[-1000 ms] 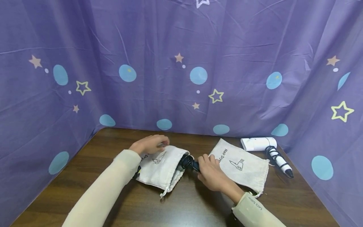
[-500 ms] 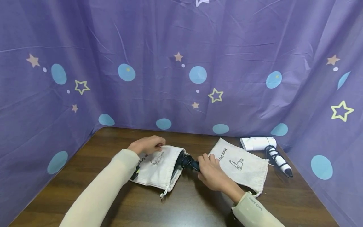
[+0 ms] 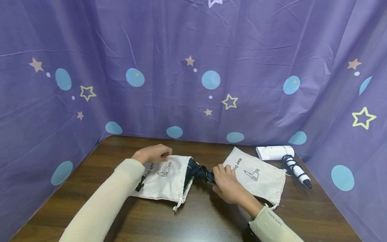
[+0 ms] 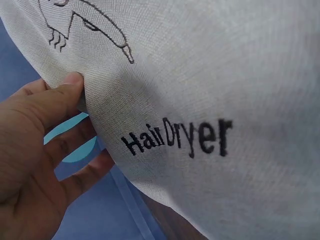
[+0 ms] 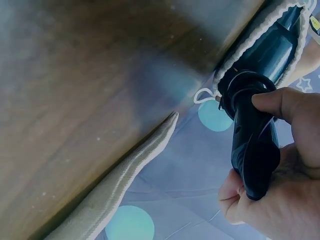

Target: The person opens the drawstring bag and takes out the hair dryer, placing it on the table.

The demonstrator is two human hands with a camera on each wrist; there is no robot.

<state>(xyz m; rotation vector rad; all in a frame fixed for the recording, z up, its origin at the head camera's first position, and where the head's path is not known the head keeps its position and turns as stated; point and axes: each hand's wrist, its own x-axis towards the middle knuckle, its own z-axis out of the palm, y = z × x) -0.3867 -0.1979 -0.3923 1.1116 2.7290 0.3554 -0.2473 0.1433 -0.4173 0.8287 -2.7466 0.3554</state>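
A white drawstring bag (image 3: 170,183) printed "Hair Dryer" lies at the middle of the table. My left hand (image 3: 153,153) pinches its far edge between thumb and fingers, as the left wrist view shows on the cloth (image 4: 175,90). From the bag's mouth a dark hair dryer (image 3: 196,170) sticks out, its black cord wound round the handle. My right hand (image 3: 228,185) grips the end of that handle. In the right wrist view, part of the dryer's glossy body (image 5: 265,55) shows inside the gathered rim; the rest is hidden by cloth.
A second printed drawstring bag (image 3: 257,176) lies flat on the wooden table (image 3: 187,225), right beside my right hand. Behind it, near the table's right edge, is a white hair dryer (image 3: 275,153) with its cord wrapped round the handle. A purple curtain (image 3: 181,111) surrounds the table.
My left hand has moved left, drawing the bag along with it. More of the dark hair dryer shows outside the bag's mouth. My right hand has stayed nearly in place on the handle.
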